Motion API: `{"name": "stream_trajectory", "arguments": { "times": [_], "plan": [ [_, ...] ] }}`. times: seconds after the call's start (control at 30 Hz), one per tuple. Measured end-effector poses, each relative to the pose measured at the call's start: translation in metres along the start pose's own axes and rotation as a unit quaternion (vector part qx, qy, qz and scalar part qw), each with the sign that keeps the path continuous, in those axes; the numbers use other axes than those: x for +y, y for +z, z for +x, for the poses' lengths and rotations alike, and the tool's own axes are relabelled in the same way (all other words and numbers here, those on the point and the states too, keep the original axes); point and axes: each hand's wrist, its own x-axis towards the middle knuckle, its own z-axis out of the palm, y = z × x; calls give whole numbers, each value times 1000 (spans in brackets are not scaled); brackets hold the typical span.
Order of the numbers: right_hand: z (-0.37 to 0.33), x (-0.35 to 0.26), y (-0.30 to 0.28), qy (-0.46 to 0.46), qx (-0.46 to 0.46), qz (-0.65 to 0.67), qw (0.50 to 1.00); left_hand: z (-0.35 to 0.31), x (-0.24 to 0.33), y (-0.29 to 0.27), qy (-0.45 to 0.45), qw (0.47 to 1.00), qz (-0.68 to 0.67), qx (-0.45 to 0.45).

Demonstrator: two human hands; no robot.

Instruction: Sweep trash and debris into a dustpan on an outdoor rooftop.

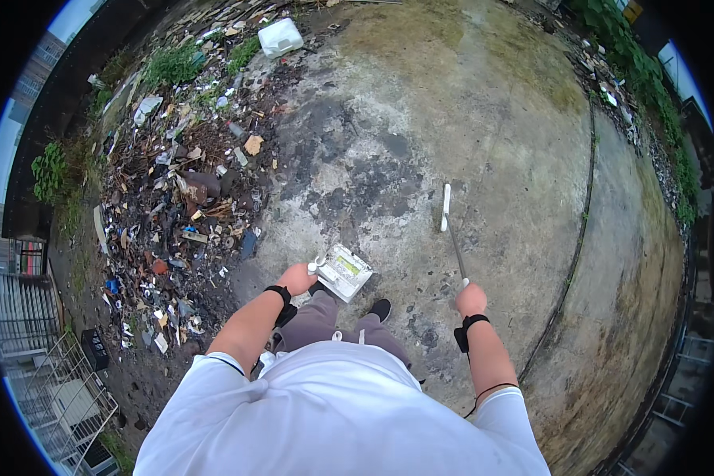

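My left hand (298, 279) is closed at the white looped handle of a boxy white plastic container (343, 273). This container has a yellow-green label and dirty marks, and it hangs in front of my legs. Out to the right, my right hand (470, 300) grips the white end of a thin grey-shafted tool (458, 252). A narrow white bar forms the tool's far end, low over or on the concrete; contact cannot be made out. The exact kind of tool is unclear. Wristbands sit on both my wrists.
Stained concrete (500, 159) spreads ahead and to the right, crossed by a dark seam (583, 230). A heap of mixed rubbish (190, 206) covers the left side. Beyond it lies a white plastic canister (280, 38). A metal rack (67, 397) stands at the lower left.
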Motion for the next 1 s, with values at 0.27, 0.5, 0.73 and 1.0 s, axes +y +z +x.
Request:
{"name": "stream_trajectory", "arguments": {
  "times": [0.27,0.5,0.73,1.0],
  "plan": [
    [19,-92,34,-58,-85,-97,990,52,-39,-8,-23,998,-46,-27],
    [-72,-179,5,-193,-169,-151,955,61,-51,-33,-26,996,-70,-42],
    [-95,-166,-50,-94,-142,-87,982,61,-70,-48,17,995,-75,-58],
    [19,-127,-96,-20,-51,-89,995,68,-44,-59,16,997,-66,-23]
  ]
}}
